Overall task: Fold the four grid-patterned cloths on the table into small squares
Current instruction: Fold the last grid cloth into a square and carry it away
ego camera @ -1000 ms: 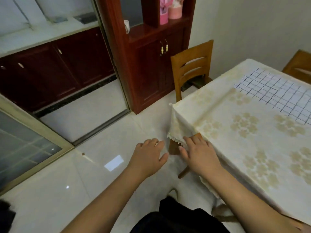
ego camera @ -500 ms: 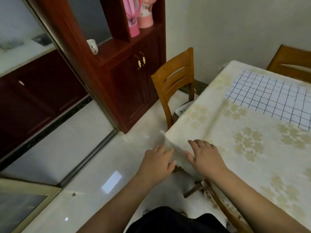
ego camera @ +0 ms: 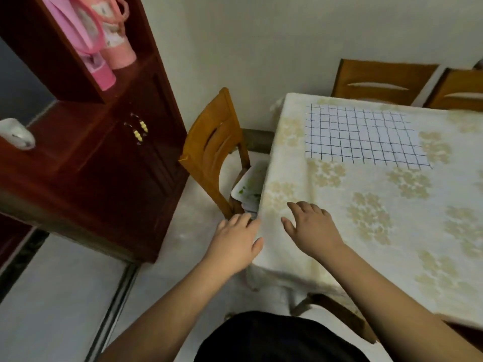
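**Hands at the table corner, grid cloth out of reach**

Left hand [ego camera: 236, 244]: lower centre of the frame, at the hanging edge of the tablecloth [ego camera: 339, 205]. Fingers loosely spread, palm down, touching the cloth edge or just beside it; whether it grips any fabric cannot be told. Holds nothing visible.

Right hand [ego camera: 309, 227]: just right of the left hand, over the near corner of the table. Fingers extended and relaxed, holding nothing; resting on or hovering just above the tablecloth.

Grid cloth [ego camera: 366, 135]: upper right of the frame, lying flat and unfolded on the tablecloth, well apart from both hands. Only one such sheet is visible; others, if stacked beneath or out of frame, cannot be seen.

Chair [ego camera: 214, 152]: centre of the frame, pushed beside the table's left edge, with a white tray [ego camera: 249, 186] on its seat.

Cabinet [ego camera: 91, 152]: left of the frame, dark red wood, pink bottles [ego camera: 104, 48] on its shelf.

Risks, as judged: folding has not begun. Pulling the tablecloth at the corner could drag the grid cloth and wrinkle it. Reaching across could brush the chair and unsettle the tray.
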The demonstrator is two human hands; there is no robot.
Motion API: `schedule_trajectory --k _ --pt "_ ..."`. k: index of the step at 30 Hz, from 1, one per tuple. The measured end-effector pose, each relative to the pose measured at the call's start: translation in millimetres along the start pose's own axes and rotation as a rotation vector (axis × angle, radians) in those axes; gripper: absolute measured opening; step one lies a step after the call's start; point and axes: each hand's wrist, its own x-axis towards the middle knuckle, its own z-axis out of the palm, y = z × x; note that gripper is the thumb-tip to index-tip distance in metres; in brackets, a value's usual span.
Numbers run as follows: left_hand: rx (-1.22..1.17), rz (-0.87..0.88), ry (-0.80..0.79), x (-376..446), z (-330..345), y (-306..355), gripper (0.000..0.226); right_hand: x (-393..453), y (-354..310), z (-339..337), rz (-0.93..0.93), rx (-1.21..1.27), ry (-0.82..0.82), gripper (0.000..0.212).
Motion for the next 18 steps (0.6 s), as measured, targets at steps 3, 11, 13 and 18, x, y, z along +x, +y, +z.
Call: schedule_trajectory --k 3,11,13,18 --pt "0.002 0.093 -0.005 27 -7 -12 0.052 3 0 0 0.089 0.016 0.006 0.054" --pt "-0.016 0.252 -0.063 101 -13 4 0.052 7 33 2 0.283 0.053 0.024 0.055" --pt "0.003 0.28 -0.072 119 -12 8 0.051 13 45 4 0.323 0.068 0.025 0.054" --pt "0.056 0.339 -0.123 177 -10 23 0.052 40 80 14 0.35 0.179 0.042 0.053"
